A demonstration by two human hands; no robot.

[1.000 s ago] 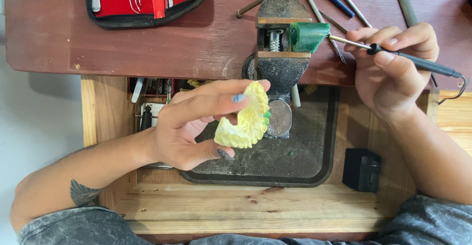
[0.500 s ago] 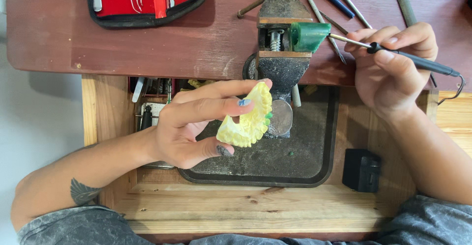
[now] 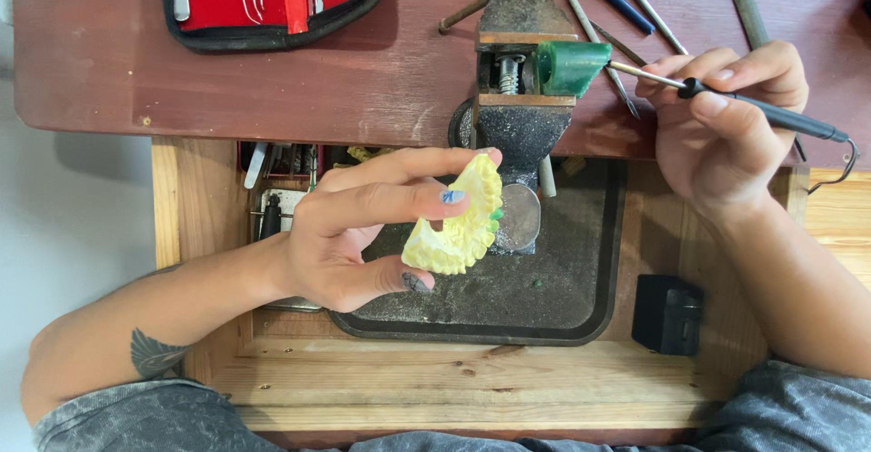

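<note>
Dark red workbench, vise at 12 o'clock | left hand gripped yellow dental cast over black tray | right hand pinched thin tool, tip on green block at 1 o'clock

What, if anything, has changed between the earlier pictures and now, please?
Almost nothing. The left hand keeps its grip on the yellow dental cast over the dark tray; the right hand still holds the thin tool with its tip at the green piece in the vise.
</note>
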